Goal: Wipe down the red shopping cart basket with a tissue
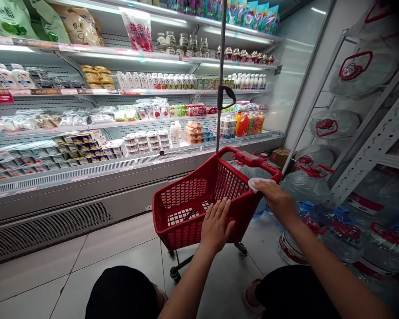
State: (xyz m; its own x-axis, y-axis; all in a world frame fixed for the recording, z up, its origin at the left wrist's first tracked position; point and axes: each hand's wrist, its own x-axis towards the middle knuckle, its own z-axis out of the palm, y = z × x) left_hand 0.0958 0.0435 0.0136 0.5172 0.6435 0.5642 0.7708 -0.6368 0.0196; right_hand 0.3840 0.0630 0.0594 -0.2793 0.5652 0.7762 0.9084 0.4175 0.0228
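Note:
A red plastic shopping cart (186, 235) with latticed sides stands on the tiled floor in front of me, its handle toward the right. My left hand (216, 223) rests on the cart's near side with its fingers stretched out and holds nothing. Close to the handle end, my right hand (277, 199) presses a white cloth (261, 184) against the cart's upper rim. Part of the cloth is hidden under the fingers. The basket shows no goods inside.
A refrigerated display (133, 170) with bottles, tubs and packs runs along the back and left. Large water bottles (306, 186) crowd the right side on the floor and a rack. A door edge with a black handle (228, 96) rises behind the cart. My knees are below.

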